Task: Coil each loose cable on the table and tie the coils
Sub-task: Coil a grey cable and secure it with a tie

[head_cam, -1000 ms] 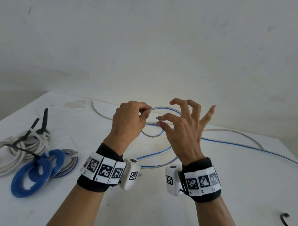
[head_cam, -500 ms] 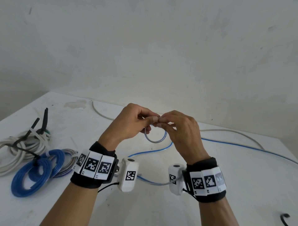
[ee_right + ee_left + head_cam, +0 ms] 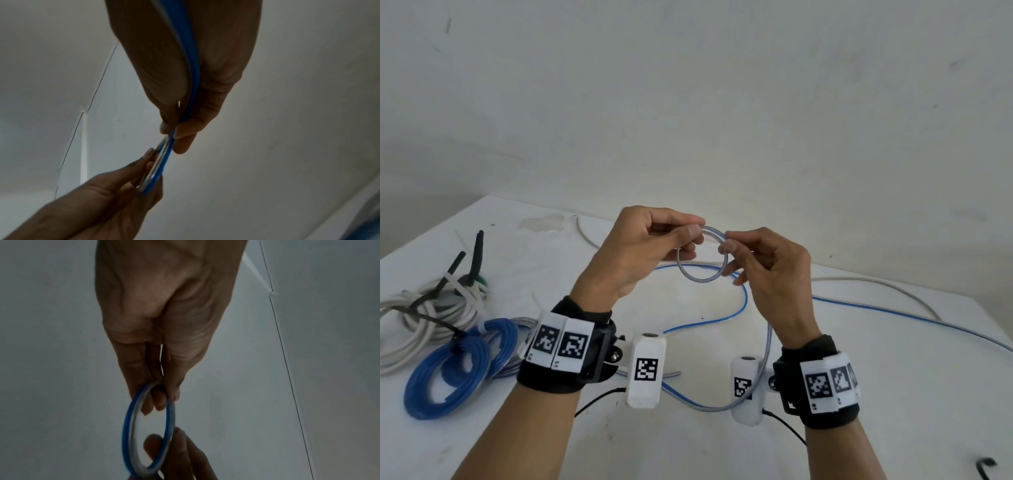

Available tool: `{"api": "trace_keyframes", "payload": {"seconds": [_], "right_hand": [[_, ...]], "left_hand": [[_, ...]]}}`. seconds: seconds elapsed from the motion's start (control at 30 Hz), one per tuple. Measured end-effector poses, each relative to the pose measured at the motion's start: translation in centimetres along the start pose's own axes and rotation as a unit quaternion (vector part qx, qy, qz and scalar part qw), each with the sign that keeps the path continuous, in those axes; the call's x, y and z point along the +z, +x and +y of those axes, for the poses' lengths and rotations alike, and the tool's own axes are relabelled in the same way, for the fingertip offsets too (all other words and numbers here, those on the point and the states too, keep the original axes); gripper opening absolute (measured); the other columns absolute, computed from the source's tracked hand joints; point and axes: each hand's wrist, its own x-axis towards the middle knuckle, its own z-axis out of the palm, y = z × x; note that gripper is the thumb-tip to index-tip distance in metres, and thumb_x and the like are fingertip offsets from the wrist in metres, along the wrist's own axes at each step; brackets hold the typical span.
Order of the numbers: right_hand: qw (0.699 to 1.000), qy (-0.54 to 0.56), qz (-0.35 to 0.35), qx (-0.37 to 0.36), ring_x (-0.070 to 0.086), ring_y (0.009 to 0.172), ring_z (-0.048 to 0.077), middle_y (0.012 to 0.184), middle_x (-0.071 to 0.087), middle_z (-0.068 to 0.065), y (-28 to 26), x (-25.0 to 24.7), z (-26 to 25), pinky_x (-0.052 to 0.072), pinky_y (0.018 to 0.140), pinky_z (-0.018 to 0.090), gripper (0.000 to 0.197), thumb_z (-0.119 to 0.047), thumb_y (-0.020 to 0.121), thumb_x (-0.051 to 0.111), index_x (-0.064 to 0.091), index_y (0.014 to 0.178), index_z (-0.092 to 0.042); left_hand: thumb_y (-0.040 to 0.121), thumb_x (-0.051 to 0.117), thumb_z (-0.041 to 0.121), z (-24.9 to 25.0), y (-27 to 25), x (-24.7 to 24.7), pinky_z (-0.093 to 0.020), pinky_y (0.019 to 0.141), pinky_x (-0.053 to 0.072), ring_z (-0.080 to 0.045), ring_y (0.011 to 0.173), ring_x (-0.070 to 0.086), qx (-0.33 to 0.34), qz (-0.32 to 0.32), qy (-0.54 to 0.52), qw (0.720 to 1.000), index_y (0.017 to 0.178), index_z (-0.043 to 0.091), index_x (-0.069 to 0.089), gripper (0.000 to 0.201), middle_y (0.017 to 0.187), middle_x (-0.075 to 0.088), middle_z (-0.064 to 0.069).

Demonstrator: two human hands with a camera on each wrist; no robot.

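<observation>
Above a white table (image 3: 722,442), the left hand (image 3: 640,251) and right hand (image 3: 767,270) each pinch opposite sides of a small loop in a blue-and-grey cable (image 3: 700,279). The rest of the cable trails across the table. Tied coils (image 3: 445,363) lie at the table's left edge.

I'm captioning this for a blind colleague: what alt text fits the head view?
Two hands hold up a small loop of blue-and-grey cable above a white table: left hand pinching its top, right hand its right side. Tied coils lie at left.
</observation>
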Motion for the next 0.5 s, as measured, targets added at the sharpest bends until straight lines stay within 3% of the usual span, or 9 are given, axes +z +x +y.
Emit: {"api": "trace_keyframes", "payload": {"seconds": [0.2, 0.33, 0.5], "right_hand": [[0.996, 0.076, -0.029, 0.042, 0.076, 0.076, 0.027, 0.09, 0.078, 0.011, 0.0, 0.3, -0.5, 0.06, 0.065, 0.03, 0.02, -0.011, 0.101, 0.061, 0.07, 0.119, -0.01], [0.989, 0.136, 0.031, 0.052, 0.076, 0.073, 0.03, 0.085, 0.077, 0.015, -0.2, 0.7, -1.0, 0.062, 0.065, 0.037, 0.011, -0.012, 0.098, 0.064, 0.061, 0.102, -0.002], [0.989, 0.137, 0.036, 0.044, 0.075, 0.071, 0.028, 0.081, 0.076, 0.015, -0.1, 0.4, -0.8, 0.06, 0.067, 0.031, 0.005, -0.004, 0.093, 0.07, 0.066, 0.094, -0.001]], "left_hand": [[0.094, 0.066, 0.003, 0.0, 0.0, 0.9, -0.026, 0.074, 0.06, -0.016, 0.075, 0.07, 0.014, 0.063, -0.09, 0.994, 0.104, 0.004, 0.075, 0.013, 0.084, 0.075, -0.012], [0.094, 0.066, 0.004, -0.1, 0.1, 1.9, -0.027, 0.077, 0.06, -0.018, 0.077, 0.071, 0.016, 0.08, -0.144, 0.986, 0.104, 0.003, 0.074, 0.012, 0.084, 0.075, -0.011], [0.095, 0.066, 0.007, -0.3, 0.1, 1.8, -0.029, 0.078, 0.06, -0.02, 0.08, 0.072, -0.009, 0.071, -0.155, 0.985, 0.106, 0.003, 0.073, 0.014, 0.087, 0.076, -0.011]]}}
